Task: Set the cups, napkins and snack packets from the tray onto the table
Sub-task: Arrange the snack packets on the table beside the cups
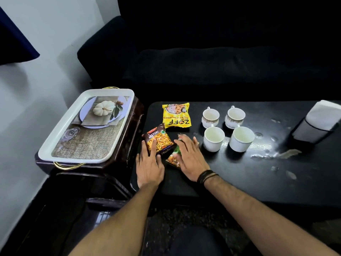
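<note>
On the black table (239, 178) lie three snack packets: a yellow one (176, 115) at the back, a brown "Mixture" one (157, 141) and a green one (174, 157). My left hand (149, 167) rests flat with its fingers on the brown packet's near edge. Spread flat over the green packet is my right hand (190, 159). Two patterned cups (210, 117) (235, 117) stand behind two plain white cups (214, 138) (241, 138). A napkin holder (317, 124) with white napkins stands at the far right. The white tray (60, 143) at the left holds nothing.
The tray sits on a dark side stand (127, 145) left of the table, its gold handles at both ends. A dark sofa (212, 67) runs behind the table. Pale scuffs and smears (276, 154) mark the table's right half.
</note>
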